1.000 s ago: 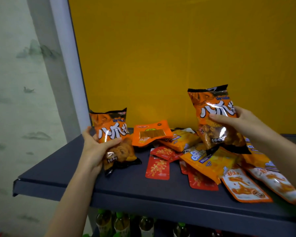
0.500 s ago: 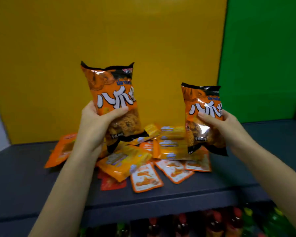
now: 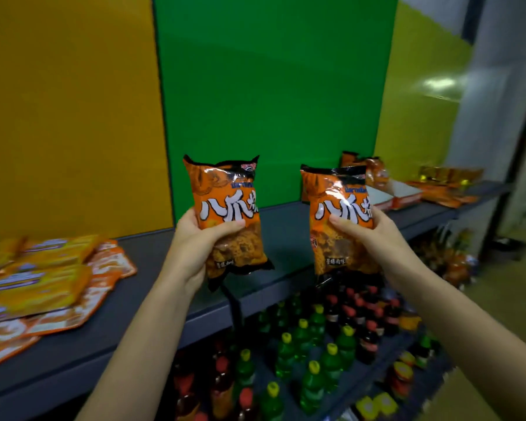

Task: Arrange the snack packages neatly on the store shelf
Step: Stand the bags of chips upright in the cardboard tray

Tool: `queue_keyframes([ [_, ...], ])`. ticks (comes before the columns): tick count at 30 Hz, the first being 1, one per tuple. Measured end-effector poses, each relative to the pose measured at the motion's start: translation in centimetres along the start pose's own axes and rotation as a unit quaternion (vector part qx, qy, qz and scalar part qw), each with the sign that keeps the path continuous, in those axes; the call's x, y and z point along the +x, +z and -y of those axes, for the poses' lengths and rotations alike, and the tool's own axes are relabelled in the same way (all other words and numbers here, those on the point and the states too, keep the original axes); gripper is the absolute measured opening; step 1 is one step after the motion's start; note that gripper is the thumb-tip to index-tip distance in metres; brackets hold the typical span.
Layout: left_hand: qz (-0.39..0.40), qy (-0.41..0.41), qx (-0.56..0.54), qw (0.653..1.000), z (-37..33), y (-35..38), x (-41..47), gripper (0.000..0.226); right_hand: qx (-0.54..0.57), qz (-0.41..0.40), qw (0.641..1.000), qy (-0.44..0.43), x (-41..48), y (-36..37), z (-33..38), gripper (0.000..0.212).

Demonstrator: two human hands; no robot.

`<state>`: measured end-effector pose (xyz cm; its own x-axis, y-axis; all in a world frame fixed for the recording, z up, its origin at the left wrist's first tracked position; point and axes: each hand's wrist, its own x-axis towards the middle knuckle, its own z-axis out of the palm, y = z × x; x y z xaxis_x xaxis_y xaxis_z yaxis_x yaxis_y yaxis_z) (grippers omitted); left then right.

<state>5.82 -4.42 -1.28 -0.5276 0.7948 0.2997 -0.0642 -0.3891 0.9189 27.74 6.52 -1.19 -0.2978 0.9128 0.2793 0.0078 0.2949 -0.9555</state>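
Facing long dark-grey metal shelf (image 3: 152,262), heap of flat orange-yellow foil packets (image 3: 37,287) lying at left. Holding upright over it two orange-and-black crinkly snack bags: left bag (image 3: 225,208) clasped in left hand (image 3: 195,244), right bag (image 3: 337,208) in right hand (image 3: 377,235).

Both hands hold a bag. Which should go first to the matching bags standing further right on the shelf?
Right, probably. The right hand holds the right snack bag closest to the standing orange bags; the left hand, with the left snack bag, is farther away.
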Motion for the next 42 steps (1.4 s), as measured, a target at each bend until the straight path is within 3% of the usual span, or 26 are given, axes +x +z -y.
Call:
queue_keyframes([
  [8, 0.058, -0.036, -0.012, 0.998, 5.8, 13.1, 3.9, 0.037, -0.013, -0.084, 0.996, 0.016, 4.1, -11.7, -3.6, 0.052],
  [13, 0.098, -0.047, -0.028, 0.994, 9.6, 21.3, 7.5, 0.036, -0.032, -0.120, 0.992, 0.018, 7.9, -18.5, -6.2, 0.064],
  [19, 0.116, -0.054, -0.046, 0.991, 13.9, 30.8, 13.8, 0.043, -0.035, -0.141, 0.989, 0.004, 15.3, -25.3, -8.4, 0.053],
  [32, 0.071, -0.061, -0.053, 0.994, 18.3, 42.7, 24.5, 0.055, -0.031, -0.133, 0.990, -0.016, 31.3, -34.1, -11.9, 0.058],
  [40, 0.015, -0.027, -0.017, 0.999, 20.3, 46.9, 27.7, 0.058, 0.000, -0.078, 0.997, -0.022, 41.5, -36.2, -14.2, 0.104],
  [42, -0.007, -0.019, -0.004, 1.000, 20.8, 47.9, 28.5, 0.058, 0.026, -0.057, 0.997, -0.034, 44.1, -36.5, -14.6, 0.084],
])
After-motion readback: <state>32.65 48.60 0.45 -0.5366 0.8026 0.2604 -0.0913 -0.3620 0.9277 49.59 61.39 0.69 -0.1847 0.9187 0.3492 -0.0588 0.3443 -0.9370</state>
